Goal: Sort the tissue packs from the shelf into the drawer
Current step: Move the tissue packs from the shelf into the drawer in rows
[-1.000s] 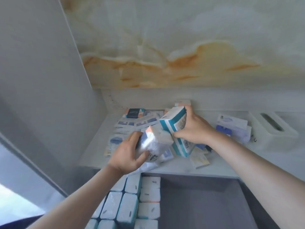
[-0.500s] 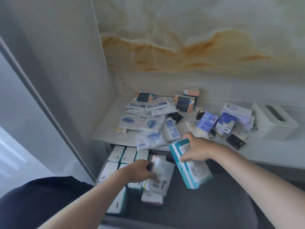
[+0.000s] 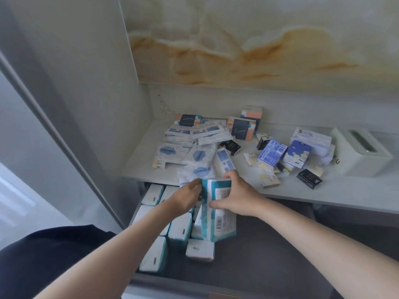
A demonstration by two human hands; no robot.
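- the shelf (image 3: 323, 190) has many small packs (image 3: 194, 156) lying in a pile and a white box (image 3: 362, 154) at the right.
- the drawer (image 3: 280, 266) under it is open, with packs in rows (image 3: 179, 229) on its left side.
- the teal pack (image 3: 218, 210) stands up over the drawer.
- the right hand (image 3: 239, 197) is wrapped around it.
- the left hand (image 3: 185, 197) touches its left edge; can't tell how tight it holds.
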